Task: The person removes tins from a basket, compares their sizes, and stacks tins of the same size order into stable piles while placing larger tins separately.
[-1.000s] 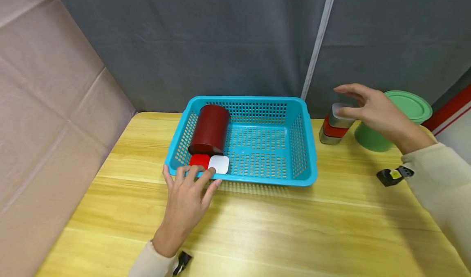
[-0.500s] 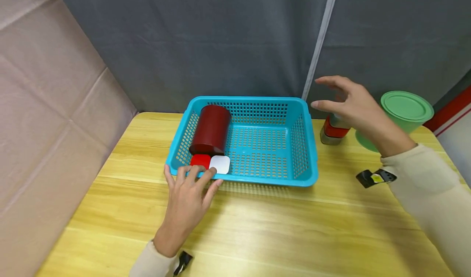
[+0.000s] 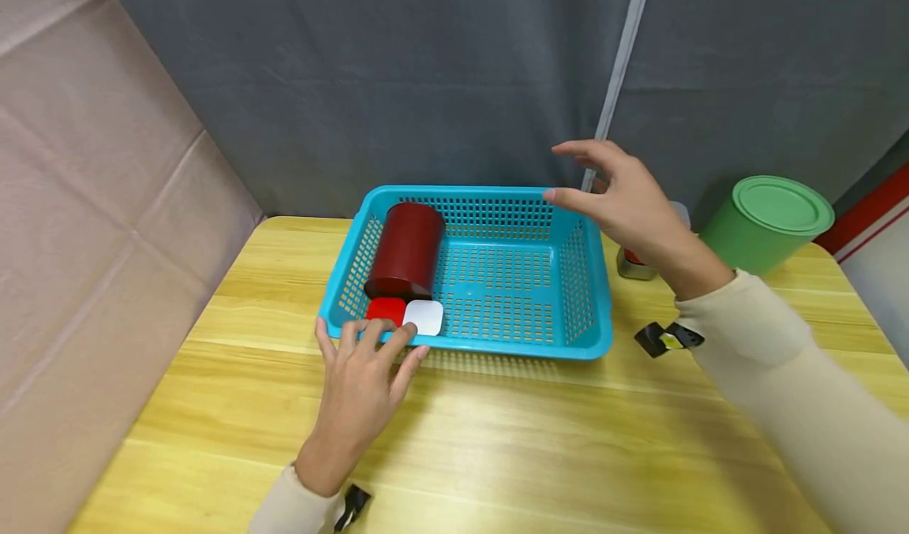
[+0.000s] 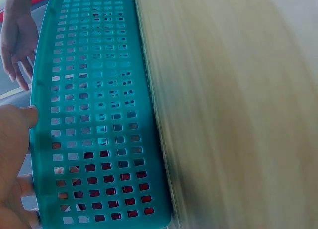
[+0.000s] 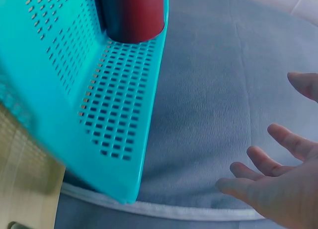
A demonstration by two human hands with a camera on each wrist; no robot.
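Note:
A blue plastic basket [image 3: 497, 347] with perforated walls stands on the wooden table. My left hand [image 3: 362, 384] holds its front rim near the left corner, fingers bent over the edge; skin shows through the wall's holes in the left wrist view. Inside, a dark red cylinder [image 3: 406, 250] lies on its side along the left. In front of it are a red square-topped item [image 3: 386, 311] and a white square-topped one [image 3: 424, 317], beside my left fingertips. My right hand [image 3: 621, 191] hovers over the basket's back right corner, fingers spread, holding nothing.
Right of the basket, small stacked containers [image 3: 634, 266] are mostly hidden behind my right hand and wrist. A green lidded canister [image 3: 767, 222] stands at the table's back right. A grey curtain [image 3: 426, 84] hangs behind the table, with a pinkish cloth wall [image 3: 106, 203] at left.
My right hand has moved left, from over the stacked containers to the basket's back right corner, uncovering the green canister. My left hand and the basket stay put.

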